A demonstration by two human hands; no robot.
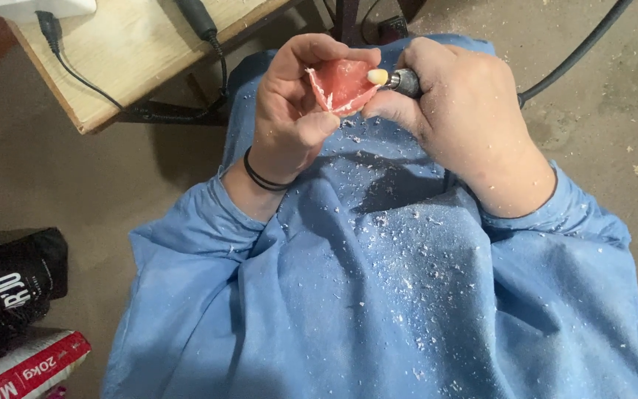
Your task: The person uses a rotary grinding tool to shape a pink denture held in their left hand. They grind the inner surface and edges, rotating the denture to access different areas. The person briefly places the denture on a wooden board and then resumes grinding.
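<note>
Dusty concrete floor (53, 177) fills the background as we look down at our lap. At far left lie a black bag (12, 284) and a red-and-white sack (27, 366); above them, a wooden bench corner (123, 52) carries black cables (212, 44). Our blue smock (378, 295) is strewn with pale shavings, so we judge a fair amount of trimming is done. Our left hand (293, 111), a black band at the wrist, curls around a pink denture plate (341, 85), pinching it between thumb and fingers. Its edge looks ragged, so grinding seems unfinished. Our right hand (459, 111) grips a rotary handpiece (405, 81), whose cream burr (377, 76) touches the plate's rim.
</note>
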